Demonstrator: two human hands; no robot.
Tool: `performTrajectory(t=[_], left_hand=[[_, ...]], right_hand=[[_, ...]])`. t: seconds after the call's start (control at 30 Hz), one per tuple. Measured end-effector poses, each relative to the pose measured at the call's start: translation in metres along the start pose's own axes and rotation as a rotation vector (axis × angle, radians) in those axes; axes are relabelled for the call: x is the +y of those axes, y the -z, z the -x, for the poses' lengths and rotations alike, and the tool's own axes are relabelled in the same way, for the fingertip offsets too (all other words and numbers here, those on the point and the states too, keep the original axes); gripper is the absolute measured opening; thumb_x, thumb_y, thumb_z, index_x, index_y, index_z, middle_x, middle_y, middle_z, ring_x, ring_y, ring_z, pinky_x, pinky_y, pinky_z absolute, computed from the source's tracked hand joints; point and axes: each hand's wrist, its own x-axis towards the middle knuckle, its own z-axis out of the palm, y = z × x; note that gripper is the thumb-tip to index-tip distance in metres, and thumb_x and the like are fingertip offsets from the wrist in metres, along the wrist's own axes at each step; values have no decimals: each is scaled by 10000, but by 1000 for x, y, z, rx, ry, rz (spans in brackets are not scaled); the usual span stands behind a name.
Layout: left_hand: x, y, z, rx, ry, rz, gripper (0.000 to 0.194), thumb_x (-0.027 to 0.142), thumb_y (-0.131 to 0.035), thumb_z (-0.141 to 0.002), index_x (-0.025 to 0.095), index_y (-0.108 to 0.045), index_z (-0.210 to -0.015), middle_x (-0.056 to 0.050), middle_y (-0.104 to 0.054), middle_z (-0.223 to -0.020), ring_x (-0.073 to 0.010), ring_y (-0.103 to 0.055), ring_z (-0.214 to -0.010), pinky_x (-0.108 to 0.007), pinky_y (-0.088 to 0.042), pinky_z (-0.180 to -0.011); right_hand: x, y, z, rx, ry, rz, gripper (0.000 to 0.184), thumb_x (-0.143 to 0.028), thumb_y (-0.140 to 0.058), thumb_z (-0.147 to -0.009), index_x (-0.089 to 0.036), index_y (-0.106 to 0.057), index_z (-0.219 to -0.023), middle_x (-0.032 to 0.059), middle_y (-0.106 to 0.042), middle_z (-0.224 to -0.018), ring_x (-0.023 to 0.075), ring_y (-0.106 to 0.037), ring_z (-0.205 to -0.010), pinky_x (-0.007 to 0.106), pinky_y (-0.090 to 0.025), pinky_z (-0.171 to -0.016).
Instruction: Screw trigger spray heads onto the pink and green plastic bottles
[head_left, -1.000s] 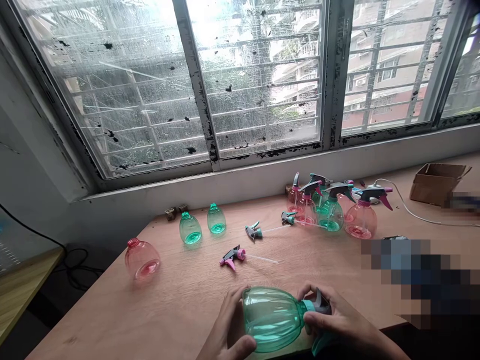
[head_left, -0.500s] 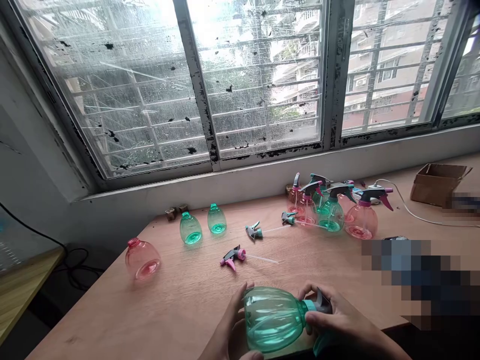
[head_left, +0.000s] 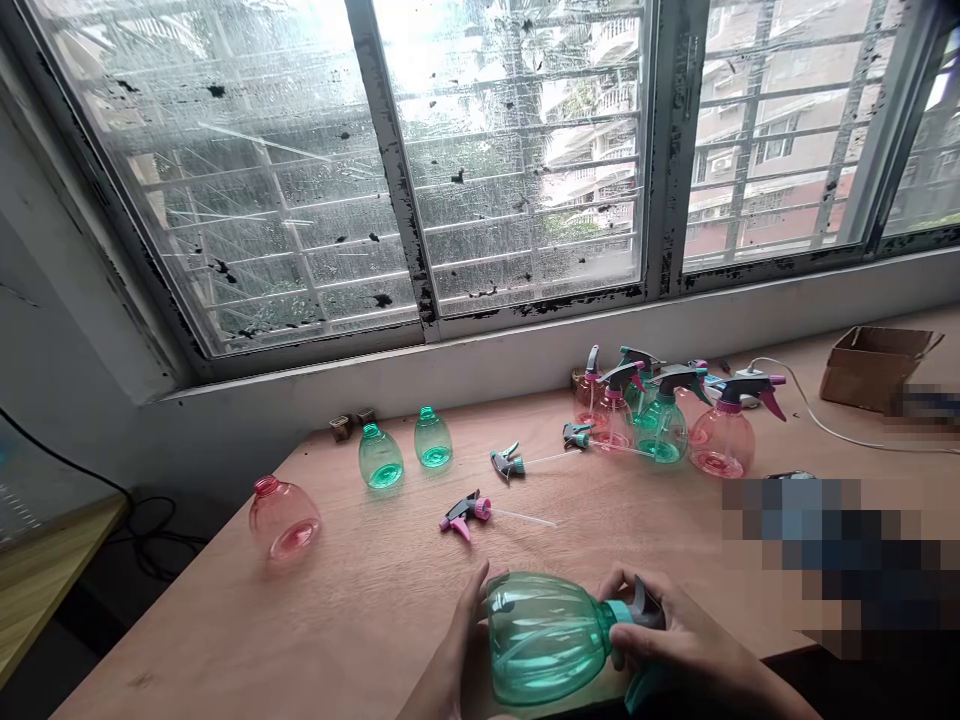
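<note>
A green spray bottle (head_left: 544, 640) lies sideways between my hands at the table's front edge, its base to the left. My left hand (head_left: 454, 650) cups the base end, fingers along its far side; its thumb is mostly out of the picture. At the neck, my right hand (head_left: 679, 630) grips the grey and teal trigger head (head_left: 641, 605), thumb at the collar. Beyond the bottle lie a pink and grey trigger sprayer (head_left: 469, 512) and two teal and grey sprayers (head_left: 508, 463), (head_left: 577, 436), each with a thin tube.
Two open green bottles (head_left: 381, 458), (head_left: 433, 440) and an open pink bottle (head_left: 285, 520) stand on the left. Several assembled spray bottles (head_left: 721, 440) cluster at the back right. A cardboard box (head_left: 874, 370) and white cable (head_left: 825, 425) are farther right. Part of the right side is blurred.
My left hand has shifted slightly at the bottle's base, its thumb slipping lower out of the picture. The bottle and my right hand look nearly the same.
</note>
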Motion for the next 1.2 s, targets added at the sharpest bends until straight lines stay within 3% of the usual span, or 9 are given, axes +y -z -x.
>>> performTrajectory(t=[0.23, 0.47, 0.6, 0.8, 0.97, 1.2], left_hand=[[9, -10, -4, -41, 12, 89, 1001, 485, -790, -778, 320, -195, -1566, -132, -468, -1531, -384, -433, -1420, -567, -289, -1182], [14, -4, -2, -45, 56, 20, 990, 414, -824, -761, 312, -239, -1552, -113, -492, -1516, -383, -322, -1481, -557, -229, -1219], [16, -2, -1, -51, 80, -24, 987, 420, -807, -777, 295, -216, -1557, -119, -480, -1524, -385, -397, -1437, -540, -268, -1210], [19, -2, -1, -32, 81, -61, 985, 383, -821, -773, 299, -226, -1554, -107, -518, -1496, -358, -380, -1452, -492, -281, -1210], [19, -3, -1, -23, 62, -36, 956, 375, -823, -774, 319, -252, -1538, -89, -535, -1481, -348, -358, -1467, -468, -285, -1208], [23, -4, -1, -12, 105, -23, 1016, 405, -830, -759, 266, -213, -1555, -121, -544, -1464, -352, -390, -1445, -463, -306, -1194]], right_hand=[[-2, 0, 0, 7, 21, 23, 445, -537, -777, -786, -163, -596, -945, 38, -745, -702, 183, -658, -635, 274, -474, -619], [-3, -1, 0, 2, 8, 28, 459, -550, -784, -771, -176, -594, -955, 26, -739, -695, 191, -661, -626, 283, -472, -616], [-2, 0, 0, -4, -7, -2, 458, -523, -797, -768, -176, -578, -971, 25, -740, -701, 184, -663, -630, 274, -471, -615], [1, 3, -2, 40, -28, 16, 456, -430, -861, -710, -173, -597, -979, 4, -709, -751, 183, -674, -687, 267, -466, -636], [0, 2, -2, 27, 17, 12, 456, -415, -886, -669, -166, -622, -945, -10, -648, -798, 149, -604, -697, 230, -428, -615], [0, 0, 0, -2, 66, 18, 435, -419, -852, -712, -158, -625, -975, -5, -578, -853, 140, -535, -725, 227, -408, -619]])
